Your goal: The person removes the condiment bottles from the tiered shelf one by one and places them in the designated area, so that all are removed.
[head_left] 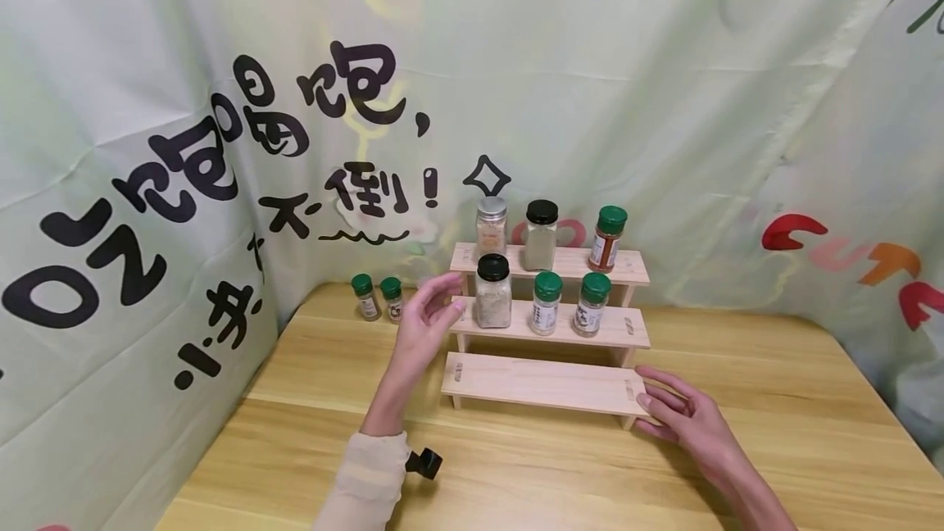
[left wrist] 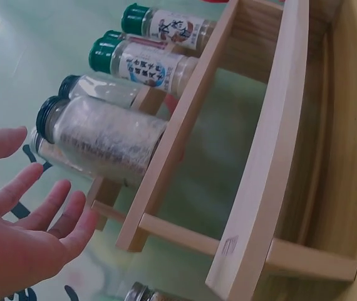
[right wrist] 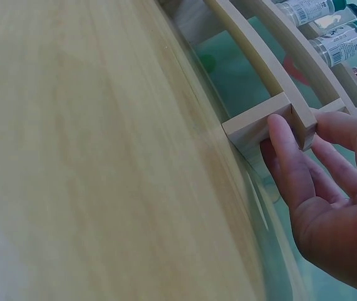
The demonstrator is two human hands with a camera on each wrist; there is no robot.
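Observation:
A three-step wooden rack (head_left: pixel 542 383) stands on the table. My right hand (head_left: pixel 689 424) holds the right end of its lowest step, thumb at the front corner and fingers behind. The right wrist view shows fingertips on the end of that board and its leg. Beside the left end of the middle step is my left hand (head_left: pixel 422 324), its fingers loosely spread and apart from the jar with a black lid (left wrist: pixel 106 132). Two green-capped spice bottles (head_left: pixel 546 303) share that step. The top step bears a silver-lidded jar (head_left: pixel 491 228), a black-lidded jar (head_left: pixel 541 238) and a green-capped bottle (head_left: pixel 607 240).
Two small green-capped bottles (head_left: pixel 365 297) stand on the wooden table (head_left: pixel 737 367), left of the rack. A printed cloth (head_left: pixel 664 88) hangs behind and at the sides. A black device (head_left: pixel 424 464) shows at my left sleeve.

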